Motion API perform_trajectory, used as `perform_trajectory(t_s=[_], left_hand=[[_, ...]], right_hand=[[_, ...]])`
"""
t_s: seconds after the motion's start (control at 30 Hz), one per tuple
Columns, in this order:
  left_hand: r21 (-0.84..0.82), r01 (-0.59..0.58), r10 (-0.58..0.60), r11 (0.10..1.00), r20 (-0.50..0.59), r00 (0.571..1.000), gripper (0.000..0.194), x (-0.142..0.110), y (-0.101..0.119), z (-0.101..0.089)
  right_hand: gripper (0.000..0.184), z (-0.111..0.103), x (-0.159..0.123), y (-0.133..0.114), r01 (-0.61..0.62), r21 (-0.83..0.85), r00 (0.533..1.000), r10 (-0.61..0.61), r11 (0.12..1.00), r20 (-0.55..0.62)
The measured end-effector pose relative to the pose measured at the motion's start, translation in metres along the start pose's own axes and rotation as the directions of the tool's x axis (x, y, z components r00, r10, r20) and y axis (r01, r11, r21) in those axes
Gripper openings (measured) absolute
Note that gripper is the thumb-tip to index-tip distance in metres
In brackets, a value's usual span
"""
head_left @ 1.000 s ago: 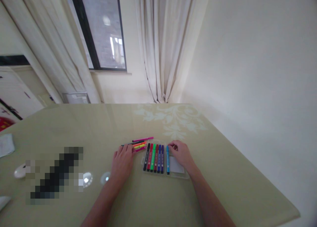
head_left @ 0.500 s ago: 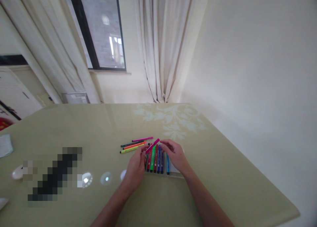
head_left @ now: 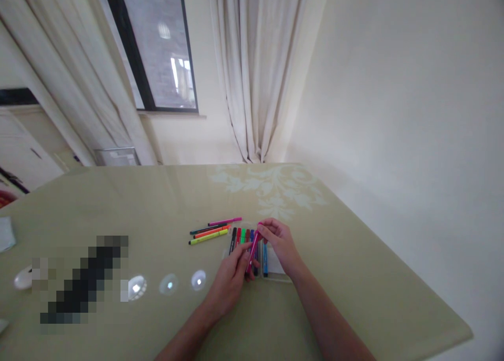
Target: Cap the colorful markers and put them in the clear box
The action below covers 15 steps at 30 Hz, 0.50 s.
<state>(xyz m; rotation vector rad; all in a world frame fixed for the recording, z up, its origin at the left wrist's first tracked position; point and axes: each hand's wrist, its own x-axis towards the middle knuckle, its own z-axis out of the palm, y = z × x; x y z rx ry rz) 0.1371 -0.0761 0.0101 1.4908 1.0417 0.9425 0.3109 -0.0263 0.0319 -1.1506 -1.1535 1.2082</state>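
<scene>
A clear plastic marker case [head_left: 277, 269] lies on the table with several coloured markers side by side in it. Both my hands hold one pink marker [head_left: 253, 251] over the case, lengthwise with the others. My left hand [head_left: 230, 285] pinches its near end. My right hand [head_left: 279, 243] pinches its far end. Left of the case, a few loose markers [head_left: 208, 231] in pink, dark green, orange and yellow lie on the table.
The table [head_left: 334, 266] has an olive cloth with a pale floral print at the far side. A blurred dark object [head_left: 81, 279] lies at the left, with a small white item [head_left: 22, 278] beyond it. A wall runs along the table's right edge; curtains and a window stand behind.
My left hand picked a pink marker from the loose group, carried it right to the case, and my right hand took its other end. The marker turned lengthwise over the case.
</scene>
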Motion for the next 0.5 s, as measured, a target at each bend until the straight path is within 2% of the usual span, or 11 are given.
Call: perform_trajectory(t_s=[0.07,0.13,0.2,0.3,0.4,0.5], left_hand=[[0.071,-0.027,0.027,0.997,-0.003,1.0,0.046,-0.001,0.0,-0.001],[0.213,-0.111,0.117,0.971,-0.018,0.993,0.041,-0.002,-0.003,-0.002],[0.389,-0.224,0.242,0.894,0.001,0.97,0.036,-0.004,-0.008,-0.001],[0.595,-0.354,0.358,0.722,0.116,0.926,0.032,-0.007,-0.012,0.004],[0.709,-0.39,0.361,0.588,0.202,0.91,0.04,-0.008,-0.012,0.007],[0.748,-0.39,0.326,0.538,0.242,0.914,0.052,-0.008,-0.013,0.007]], right_hand=[[0.038,-0.001,0.001,0.001,0.009,0.004,1.0,-0.009,1.0,-0.007],[0.037,-0.004,0.004,0.001,0.033,0.002,0.999,-0.033,0.999,-0.026],[0.038,-0.012,0.008,0.001,0.061,-0.019,0.996,-0.062,0.998,-0.068],[0.042,-0.028,0.014,0.001,0.061,-0.1,0.989,-0.074,0.993,-0.126],[0.042,-0.043,0.018,0.003,0.005,-0.182,0.991,-0.03,0.983,-0.132],[0.042,-0.052,0.018,0.007,-0.079,-0.221,0.993,0.057,0.972,-0.105]])
